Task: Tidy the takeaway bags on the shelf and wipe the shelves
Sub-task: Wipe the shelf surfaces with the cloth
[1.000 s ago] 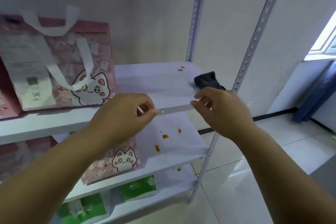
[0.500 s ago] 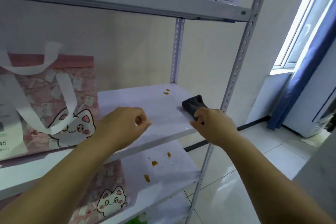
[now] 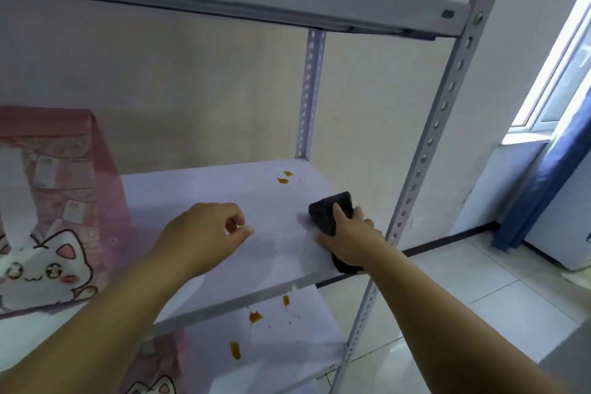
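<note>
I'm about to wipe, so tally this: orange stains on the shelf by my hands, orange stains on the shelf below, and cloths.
Orange stains, middle shelf: 2
Orange stains, lower shelf: 3
Cloths: 1
Total: 6

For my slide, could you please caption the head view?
Right hand presses a dark cloth on the stained shelf near a pink bag.
</note>
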Action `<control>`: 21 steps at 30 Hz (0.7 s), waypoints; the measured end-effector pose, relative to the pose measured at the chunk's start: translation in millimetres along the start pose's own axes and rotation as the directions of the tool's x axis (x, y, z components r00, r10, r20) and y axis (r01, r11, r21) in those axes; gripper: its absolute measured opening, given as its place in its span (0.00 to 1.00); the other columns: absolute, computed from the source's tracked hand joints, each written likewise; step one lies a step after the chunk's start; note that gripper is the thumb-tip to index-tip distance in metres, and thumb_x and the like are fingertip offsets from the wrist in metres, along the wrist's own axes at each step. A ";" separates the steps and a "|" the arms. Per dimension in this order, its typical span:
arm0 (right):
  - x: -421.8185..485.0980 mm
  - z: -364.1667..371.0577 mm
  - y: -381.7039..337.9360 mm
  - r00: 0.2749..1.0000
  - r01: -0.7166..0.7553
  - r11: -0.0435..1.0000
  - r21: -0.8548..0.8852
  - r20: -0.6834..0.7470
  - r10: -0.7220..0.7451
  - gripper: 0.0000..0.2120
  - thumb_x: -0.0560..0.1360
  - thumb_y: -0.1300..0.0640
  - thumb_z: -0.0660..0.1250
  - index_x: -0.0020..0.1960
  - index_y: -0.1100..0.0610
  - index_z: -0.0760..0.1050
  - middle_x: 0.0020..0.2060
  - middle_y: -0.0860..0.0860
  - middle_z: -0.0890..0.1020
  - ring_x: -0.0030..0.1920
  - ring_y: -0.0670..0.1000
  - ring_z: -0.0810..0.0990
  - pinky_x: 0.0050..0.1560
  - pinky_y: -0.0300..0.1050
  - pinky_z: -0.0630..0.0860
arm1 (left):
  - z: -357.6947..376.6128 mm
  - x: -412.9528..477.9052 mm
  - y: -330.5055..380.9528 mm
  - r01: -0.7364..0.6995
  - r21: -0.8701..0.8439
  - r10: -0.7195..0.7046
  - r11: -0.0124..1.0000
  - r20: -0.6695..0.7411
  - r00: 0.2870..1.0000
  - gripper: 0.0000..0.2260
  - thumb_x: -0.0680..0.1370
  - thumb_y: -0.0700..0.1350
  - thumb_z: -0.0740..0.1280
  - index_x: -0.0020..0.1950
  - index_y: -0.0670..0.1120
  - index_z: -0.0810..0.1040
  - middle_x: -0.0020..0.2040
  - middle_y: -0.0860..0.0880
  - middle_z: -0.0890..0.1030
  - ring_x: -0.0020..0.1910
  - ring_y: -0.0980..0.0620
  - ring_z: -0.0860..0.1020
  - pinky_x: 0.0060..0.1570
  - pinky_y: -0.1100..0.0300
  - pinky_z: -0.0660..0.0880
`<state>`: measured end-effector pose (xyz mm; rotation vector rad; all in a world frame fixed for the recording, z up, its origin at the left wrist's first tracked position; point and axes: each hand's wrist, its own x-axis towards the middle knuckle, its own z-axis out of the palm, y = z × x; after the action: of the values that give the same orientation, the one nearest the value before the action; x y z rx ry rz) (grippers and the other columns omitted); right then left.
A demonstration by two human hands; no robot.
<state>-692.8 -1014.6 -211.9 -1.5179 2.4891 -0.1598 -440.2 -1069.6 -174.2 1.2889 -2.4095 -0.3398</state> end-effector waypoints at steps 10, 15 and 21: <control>27.3 4.9 -4.2 0.992 0.064 0.996 -0.069 -0.104 -0.071 0.24 0.79 0.48 0.55 0.72 0.51 0.54 0.62 0.59 0.63 0.59 0.61 0.65 0.58 0.57 0.66 | 45.3 23.2 5.3 0.155 0.036 -0.154 0.987 -0.008 0.988 0.10 0.74 0.59 0.64 0.50 0.56 0.77 0.48 0.58 0.79 0.45 0.57 0.76 0.45 0.59 0.75; 54.7 7.5 -12.5 0.983 -0.021 0.999 0.036 -0.182 0.028 0.24 0.77 0.52 0.58 0.71 0.55 0.56 0.62 0.60 0.63 0.60 0.62 0.65 0.58 0.58 0.66 | 60.0 32.3 0.7 0.191 0.076 -0.194 0.979 0.041 0.980 0.17 0.75 0.58 0.64 0.62 0.54 0.73 0.62 0.53 0.73 0.58 0.52 0.74 0.58 0.55 0.71; 105.4 5.3 -28.3 0.967 -0.112 0.983 0.145 -0.211 0.142 0.19 0.77 0.53 0.58 0.67 0.57 0.61 0.65 0.61 0.62 0.61 0.62 0.64 0.59 0.59 0.65 | 58.3 51.8 -21.7 0.261 0.175 -0.280 0.949 0.094 0.955 0.21 0.77 0.59 0.60 0.69 0.54 0.67 0.70 0.54 0.66 0.66 0.50 0.68 0.65 0.53 0.66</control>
<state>-713.6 -1121.0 -225.1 -1.3481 2.6755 -0.4865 -476.0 -1122.9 -223.4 1.7254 -2.3981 -0.3090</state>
